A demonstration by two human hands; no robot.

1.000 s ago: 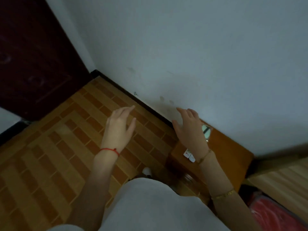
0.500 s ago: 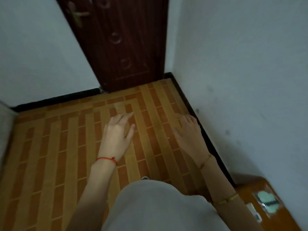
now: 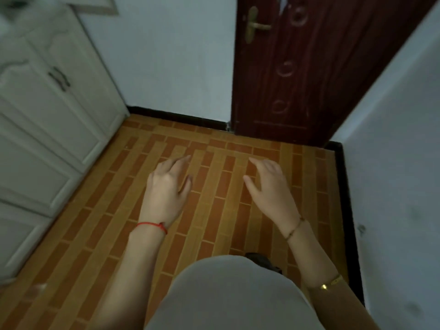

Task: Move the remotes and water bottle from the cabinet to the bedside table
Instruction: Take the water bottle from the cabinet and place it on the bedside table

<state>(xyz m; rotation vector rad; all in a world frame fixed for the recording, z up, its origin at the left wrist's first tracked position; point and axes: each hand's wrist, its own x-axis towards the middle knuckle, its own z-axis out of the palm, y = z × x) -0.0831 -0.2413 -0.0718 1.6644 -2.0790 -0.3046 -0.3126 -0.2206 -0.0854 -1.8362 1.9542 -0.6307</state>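
Observation:
My left hand (image 3: 166, 189) and my right hand (image 3: 271, 186) hover palm down over the tiled floor, fingers loosely apart, holding nothing. A red string circles the left wrist; thin bracelets sit on the right wrist and forearm. The white cabinet (image 3: 45, 120) with panelled doors and dark handles stands along the left, well away from both hands. No remotes, water bottle or bedside table show in this view.
A dark red door (image 3: 297, 67) with a brass handle stands shut at the far end. Pale walls close in on the right and behind. Orange brick-pattern floor (image 3: 214, 148) lies between cabinet and right wall. My pale trouser leg fills the bottom centre.
The view has swung left: the wooden bedside table with small items has left the frame at lower right, the door has come centre, and the white cabinet has appeared on the left. Both hands stay empty.

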